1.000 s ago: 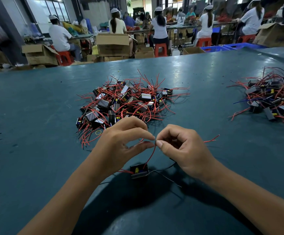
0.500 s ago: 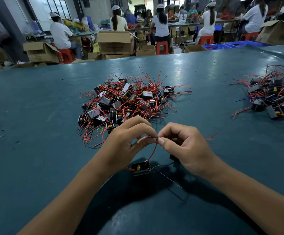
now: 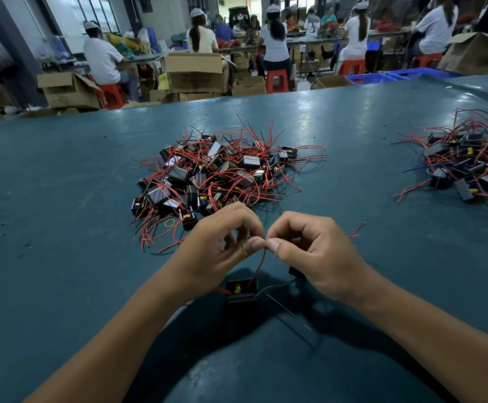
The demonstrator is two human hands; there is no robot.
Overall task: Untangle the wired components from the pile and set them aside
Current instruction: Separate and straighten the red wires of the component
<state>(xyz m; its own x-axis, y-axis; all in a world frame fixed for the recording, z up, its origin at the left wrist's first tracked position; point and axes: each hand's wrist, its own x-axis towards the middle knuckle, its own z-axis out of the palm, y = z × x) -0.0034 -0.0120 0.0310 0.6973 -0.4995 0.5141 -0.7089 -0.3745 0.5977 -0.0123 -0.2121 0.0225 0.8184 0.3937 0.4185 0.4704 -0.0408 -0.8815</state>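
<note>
On the bench (image 3: 62, 184), the pile (image 3: 216, 173) lies at the middle. Near the front edge, left hand (image 3: 219, 251) and right hand (image 3: 312, 257) pinch one red wire (image 3: 258, 267), running down to the black component (image 3: 241, 290) directly below both fingers (image 3: 254, 244).

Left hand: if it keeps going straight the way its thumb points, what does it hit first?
The left hand points its thumb right, toward the right hand. It would meet the right thumb tip almost at once; both pinch the same red wire of the black component, with hardly any gap visible.
</note>
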